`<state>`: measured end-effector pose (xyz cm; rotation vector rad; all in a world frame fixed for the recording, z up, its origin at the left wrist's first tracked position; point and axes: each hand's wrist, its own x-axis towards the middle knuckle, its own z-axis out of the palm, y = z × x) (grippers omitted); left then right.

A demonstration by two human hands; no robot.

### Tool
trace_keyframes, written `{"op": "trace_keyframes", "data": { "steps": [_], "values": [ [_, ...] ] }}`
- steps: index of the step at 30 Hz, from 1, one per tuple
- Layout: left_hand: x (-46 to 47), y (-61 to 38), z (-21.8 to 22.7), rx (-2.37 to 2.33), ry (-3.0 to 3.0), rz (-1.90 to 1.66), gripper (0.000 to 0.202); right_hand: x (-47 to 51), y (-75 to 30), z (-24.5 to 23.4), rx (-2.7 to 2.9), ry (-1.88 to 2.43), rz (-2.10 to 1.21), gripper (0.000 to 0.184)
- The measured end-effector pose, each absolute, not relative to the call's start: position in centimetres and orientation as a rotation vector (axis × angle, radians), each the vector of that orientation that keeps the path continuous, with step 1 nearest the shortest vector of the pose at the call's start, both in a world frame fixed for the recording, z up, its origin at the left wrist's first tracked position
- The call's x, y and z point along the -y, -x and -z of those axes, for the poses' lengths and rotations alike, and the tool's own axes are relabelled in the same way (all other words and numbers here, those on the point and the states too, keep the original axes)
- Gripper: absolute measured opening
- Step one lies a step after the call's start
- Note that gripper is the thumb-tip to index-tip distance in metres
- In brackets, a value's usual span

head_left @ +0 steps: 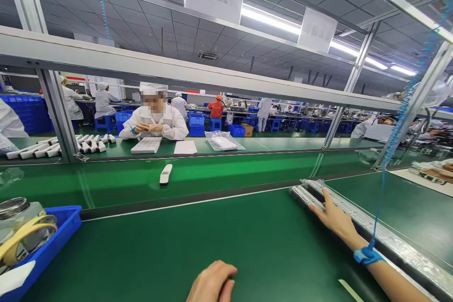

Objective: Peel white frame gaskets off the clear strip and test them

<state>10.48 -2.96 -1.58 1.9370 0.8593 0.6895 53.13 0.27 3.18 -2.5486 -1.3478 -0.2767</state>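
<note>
My left hand [214,283] is at the bottom middle, above the green work surface [170,250]. Its fingers are curled together, and nothing shows in them. My right hand [336,217] reaches forward at the right, with thumb and index finger stretched apart. They rest on the far end of a long row of white-and-black plastic pieces [307,197]. Clear plastic wrap [403,243] covers part of this row. The undersides of the right fingers are hidden. Around the right wrist is a blue wrist strap [368,255] with a coiled cord [403,104].
A white device with a dark end [165,174] lies on the green conveyor belt [219,174] ahead. At left, a blue bin [67,226] holds tape rolls [31,236] and a jar [21,212]. Metal posts [56,113] frame the bench; a co-worker [155,120] sits opposite.
</note>
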Motion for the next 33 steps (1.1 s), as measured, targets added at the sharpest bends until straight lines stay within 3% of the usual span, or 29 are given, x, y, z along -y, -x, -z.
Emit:
{"op": "trace_keyframes", "data": {
  "steps": [7, 20, 25, 33],
  "values": [
    [2.8, -9.2, 0.4, -1.014, -1.857, -0.750, 0.022, -0.5, -53.7, -3.6, 1.383, 2.483, 0.346, 0.083],
    [3.0, -9.6, 1.2, -1.033, -1.947, -0.841, 0.019, -0.8, -55.2, -4.8, 1.627, 2.138, 0.548, 0.062],
    [2.9, -9.7, 1.4, -0.990, -2.005, -0.842, 0.017, -0.7, -55.1, -4.8, 1.527, 2.165, 0.465, 0.062],
    [2.8, -9.6, 1.4, -1.011, -2.037, -0.806, 0.019, -1.1, -55.2, -4.1, 1.405, 2.248, 0.196, 0.079]
  ]
}}
